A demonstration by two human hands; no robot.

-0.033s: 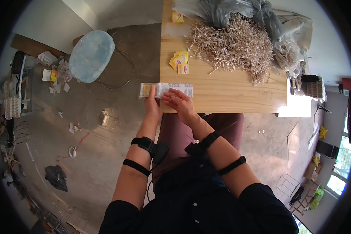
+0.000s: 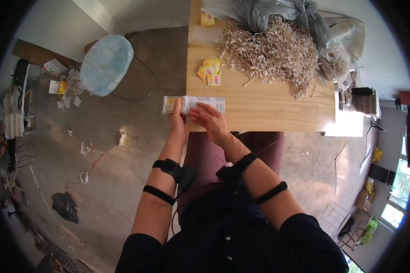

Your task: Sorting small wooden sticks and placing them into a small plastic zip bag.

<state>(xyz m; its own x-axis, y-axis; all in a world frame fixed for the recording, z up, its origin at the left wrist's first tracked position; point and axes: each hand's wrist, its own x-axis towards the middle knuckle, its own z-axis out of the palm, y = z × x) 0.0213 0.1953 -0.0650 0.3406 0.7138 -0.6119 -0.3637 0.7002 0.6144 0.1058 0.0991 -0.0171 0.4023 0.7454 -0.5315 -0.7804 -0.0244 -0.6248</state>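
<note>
At the table's near left corner, my left hand (image 2: 178,122) is closed on a clear packet of cotton swabs (image 2: 170,104) with a yellow card inside. Its thumb lies along the top of the packet, which juts past the table edge; the other fingers are mostly hidden underneath. A white printed plastic strip (image 2: 219,103) reaches right from the packet over the wood. Above that strip is my right hand (image 2: 214,125), its fingers stretched out; whether they touch it I cannot tell. Farther back lies a big heap of loose cotton swabs (image 2: 278,54). Several yellow cards (image 2: 208,70) lie left of the heap.
The wooden table (image 2: 264,111) ends at my lap. A grey plastic bag (image 2: 278,13) lies behind the heap, with a clear bag (image 2: 336,61) to its right. Another yellow card (image 2: 207,19) sits at the far left. A pale blue oval stool (image 2: 106,65) stands on the floor.
</note>
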